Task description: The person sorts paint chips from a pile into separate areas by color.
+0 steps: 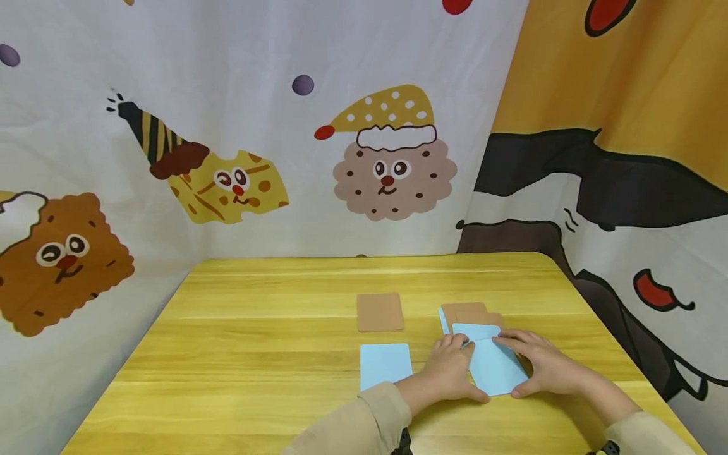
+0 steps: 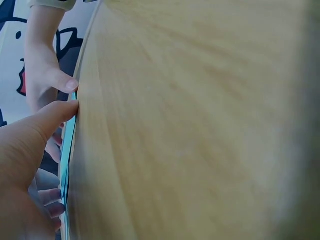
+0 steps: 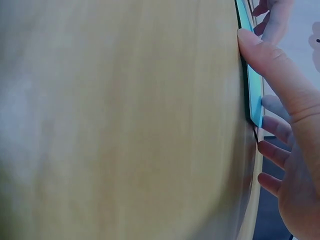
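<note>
In the head view, a blue square card [image 1: 496,366] lies between my two hands at the right of the table, and a second blue edge [image 1: 474,329] shows just beyond it. My left hand [image 1: 449,370] holds the card's left side, thumb at the near corner and fingers toward the far end. On the other side my right hand [image 1: 546,363] spans the card, thumb by its near right corner and index finger at its far edge. Both wrist views show the card edge-on, with the left thumb [image 2: 65,111] and right thumb [image 3: 265,52] against it.
Behind the held card lie overlapping brown cards [image 1: 463,309] with a blue one [image 1: 443,321] poking out. To the left are a single brown card [image 1: 380,312] and a single blue card [image 1: 385,365], partly behind my left sleeve. A printed curtain [image 1: 244,50] hangs behind the wooden table [image 1: 227,354].
</note>
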The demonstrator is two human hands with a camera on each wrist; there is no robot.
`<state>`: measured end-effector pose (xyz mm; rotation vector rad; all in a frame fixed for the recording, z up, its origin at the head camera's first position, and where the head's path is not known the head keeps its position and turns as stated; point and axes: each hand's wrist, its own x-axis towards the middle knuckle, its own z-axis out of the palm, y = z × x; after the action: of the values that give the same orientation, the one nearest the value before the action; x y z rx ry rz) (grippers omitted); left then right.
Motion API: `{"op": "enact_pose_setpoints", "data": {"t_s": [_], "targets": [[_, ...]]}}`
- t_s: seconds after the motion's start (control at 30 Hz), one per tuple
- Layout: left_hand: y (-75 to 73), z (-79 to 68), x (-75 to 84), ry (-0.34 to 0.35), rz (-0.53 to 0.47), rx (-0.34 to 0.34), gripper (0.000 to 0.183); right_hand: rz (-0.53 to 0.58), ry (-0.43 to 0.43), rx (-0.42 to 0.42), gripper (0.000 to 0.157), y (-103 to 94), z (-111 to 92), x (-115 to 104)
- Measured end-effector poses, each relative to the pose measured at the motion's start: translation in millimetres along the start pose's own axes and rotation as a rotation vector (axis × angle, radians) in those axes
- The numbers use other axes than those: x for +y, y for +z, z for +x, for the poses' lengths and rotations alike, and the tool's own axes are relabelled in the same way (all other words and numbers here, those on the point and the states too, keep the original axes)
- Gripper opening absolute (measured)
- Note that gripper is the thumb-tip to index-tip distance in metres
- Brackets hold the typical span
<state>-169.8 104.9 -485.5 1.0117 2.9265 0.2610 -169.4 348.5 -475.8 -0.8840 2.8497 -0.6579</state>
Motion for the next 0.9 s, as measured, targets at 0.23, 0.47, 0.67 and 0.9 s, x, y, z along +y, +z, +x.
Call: {"op": "enact_pose_setpoints", "data": {"t_s": [0.23,0.47,0.67,0.9], "targets": [[1.8,2.4,-1.5,0.012,0.011,0.011,0.097,0.002,0.013,0.02,0.095,-0.6,0,-4],[2.2,3.0,-4.4,0.018,-0.017,0.014,0.098,-0.021,0.012,0.063,0.095,1.5,1,-8],[-1.0,-1.0,-8.5,0.025,-0.056,0.026,0.098,-0.051,0.043,0.07,0.097,5.1,2,-12],[-4.0,-6.7,-19.7,0.044,-0.087,0.057,0.099,-0.066,0.031,0.106,0.098,8.5,8,-21]]}}
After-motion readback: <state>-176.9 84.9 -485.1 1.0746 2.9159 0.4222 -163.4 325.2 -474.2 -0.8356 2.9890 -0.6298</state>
